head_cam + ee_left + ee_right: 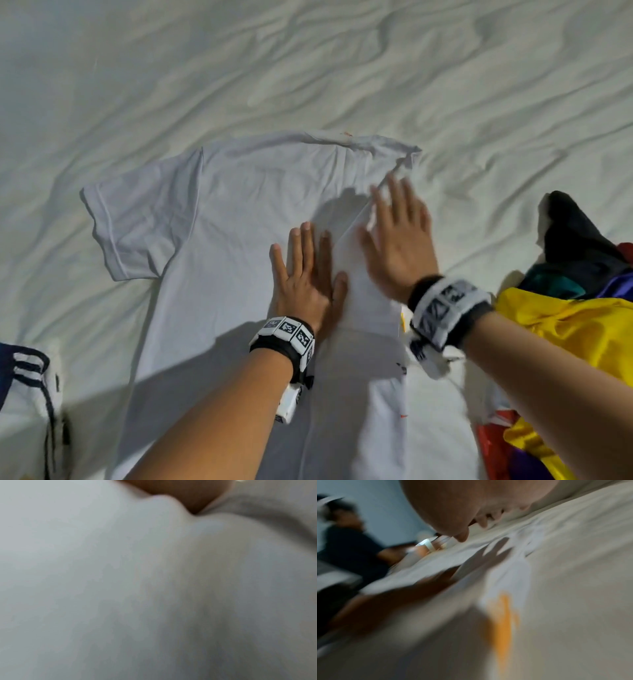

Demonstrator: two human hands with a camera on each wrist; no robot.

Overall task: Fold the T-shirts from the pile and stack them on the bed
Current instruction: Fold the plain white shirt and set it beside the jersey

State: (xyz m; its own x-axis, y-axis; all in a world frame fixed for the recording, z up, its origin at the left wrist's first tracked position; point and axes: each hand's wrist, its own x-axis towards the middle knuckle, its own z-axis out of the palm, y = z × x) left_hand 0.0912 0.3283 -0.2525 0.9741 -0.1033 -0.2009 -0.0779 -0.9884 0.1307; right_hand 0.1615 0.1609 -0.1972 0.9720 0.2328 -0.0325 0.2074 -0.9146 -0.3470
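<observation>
A white T-shirt (222,240) lies spread on the bed, its left sleeve (137,219) out flat and its right side folded inward over the body. My left hand (305,270) lies flat on the shirt's middle, fingers straight and together. My right hand (397,229) is spread flat over the folded-in flap, blurred by motion, fingers straight. The left wrist view shows only blurred white cloth (154,588) under the palm. In the right wrist view the right hand (471,513) hovers just over the white fabric (556,574), which bears an orange mark (503,622).
A pile of coloured shirts (565,308), black, yellow, purple and red, lies at the right. A white garment with navy stripes (27,394) sits at the lower left. The wrinkled white bed sheet (308,68) stretches beyond the shirt. A blurred person (351,540) shows in the right wrist view.
</observation>
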